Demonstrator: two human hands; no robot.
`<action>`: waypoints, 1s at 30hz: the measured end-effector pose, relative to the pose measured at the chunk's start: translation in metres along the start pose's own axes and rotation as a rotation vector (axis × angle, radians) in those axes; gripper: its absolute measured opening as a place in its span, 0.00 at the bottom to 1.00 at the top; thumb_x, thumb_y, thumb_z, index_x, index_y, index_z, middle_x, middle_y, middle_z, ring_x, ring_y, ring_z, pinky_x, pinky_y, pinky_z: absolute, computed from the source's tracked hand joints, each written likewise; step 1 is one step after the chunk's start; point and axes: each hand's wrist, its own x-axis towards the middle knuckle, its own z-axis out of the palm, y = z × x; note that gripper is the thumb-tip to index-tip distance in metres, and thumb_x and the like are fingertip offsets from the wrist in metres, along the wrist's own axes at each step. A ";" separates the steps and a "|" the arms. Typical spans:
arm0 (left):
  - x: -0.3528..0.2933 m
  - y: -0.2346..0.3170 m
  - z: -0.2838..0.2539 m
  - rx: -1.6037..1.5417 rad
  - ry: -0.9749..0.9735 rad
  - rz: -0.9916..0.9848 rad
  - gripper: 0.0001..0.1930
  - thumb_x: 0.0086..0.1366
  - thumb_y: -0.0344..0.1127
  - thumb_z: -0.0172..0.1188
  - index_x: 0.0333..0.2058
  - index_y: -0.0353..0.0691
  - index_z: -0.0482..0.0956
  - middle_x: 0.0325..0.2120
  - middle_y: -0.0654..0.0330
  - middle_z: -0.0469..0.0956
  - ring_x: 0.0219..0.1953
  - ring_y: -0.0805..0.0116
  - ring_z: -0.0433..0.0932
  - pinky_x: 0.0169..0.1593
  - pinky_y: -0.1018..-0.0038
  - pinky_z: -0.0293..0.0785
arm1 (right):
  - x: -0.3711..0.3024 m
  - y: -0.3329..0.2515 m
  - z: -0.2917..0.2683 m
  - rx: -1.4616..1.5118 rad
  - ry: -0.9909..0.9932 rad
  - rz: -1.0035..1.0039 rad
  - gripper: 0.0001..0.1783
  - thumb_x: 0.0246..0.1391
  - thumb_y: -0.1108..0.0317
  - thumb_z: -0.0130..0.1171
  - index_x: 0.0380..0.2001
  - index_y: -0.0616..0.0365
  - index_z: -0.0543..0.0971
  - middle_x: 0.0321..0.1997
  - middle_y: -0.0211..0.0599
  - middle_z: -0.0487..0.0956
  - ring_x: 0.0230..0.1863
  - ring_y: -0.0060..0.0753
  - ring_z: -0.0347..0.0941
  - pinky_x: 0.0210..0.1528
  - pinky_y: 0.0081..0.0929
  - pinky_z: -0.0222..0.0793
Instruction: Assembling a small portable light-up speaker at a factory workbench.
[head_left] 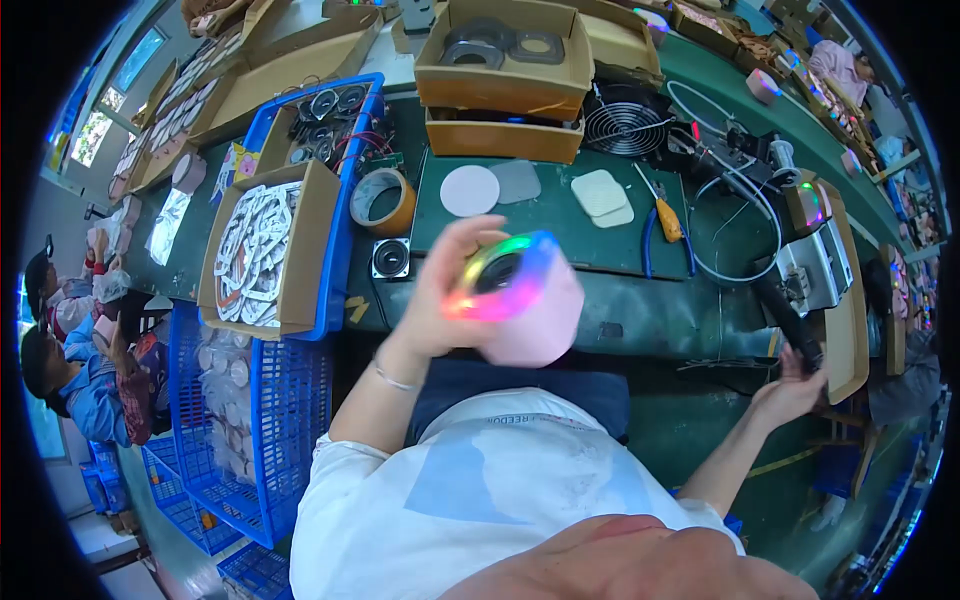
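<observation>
My left hand is closed around a pale pink speaker, a rounded block held above the bench's front edge. A ring of rainbow light glows around the dark round cone on its face. Far to the right, my right hand grips the lower end of a black stick-shaped tool, whose exact kind I cannot make out. The tool leans beside a metal fixture. On the green mat beyond the speaker lie a white round pad, pale square pads and blue-and-orange pliers.
Left of the mat stand a tape roll, a small square speaker driver and a carton of white frame-shaped pieces. Blue crates stand at the lower left. A black fan and looping cables occupy the back right. Other people sit at left.
</observation>
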 end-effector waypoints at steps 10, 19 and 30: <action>-0.012 -0.040 0.048 0.683 -0.017 0.240 0.56 0.38 0.50 0.84 0.65 0.42 0.63 0.55 0.48 0.72 0.55 0.44 0.76 0.52 0.56 0.78 | -0.009 -0.109 0.073 -0.040 0.026 -0.490 0.27 0.65 0.63 0.37 0.42 0.72 0.82 0.33 0.51 0.83 0.34 0.42 0.82 0.46 0.32 0.81; -0.003 -0.024 0.075 0.948 -0.125 0.219 0.49 0.44 0.43 0.81 0.64 0.41 0.64 0.59 0.48 0.67 0.62 0.42 0.68 0.63 0.55 0.68 | -0.041 -0.069 0.148 0.763 -1.268 0.056 0.67 0.43 0.09 0.40 0.60 0.66 0.70 0.27 0.42 0.78 0.34 0.40 0.73 0.41 0.40 0.69; 0.015 -0.041 0.095 0.910 -0.001 0.269 0.45 0.46 0.42 0.78 0.61 0.35 0.68 0.55 0.46 0.72 0.59 0.43 0.70 0.63 0.54 0.67 | -0.076 -0.051 0.163 0.604 -1.120 0.381 0.53 0.58 0.19 0.37 0.53 0.66 0.70 0.23 0.33 0.71 0.21 0.30 0.69 0.28 0.28 0.68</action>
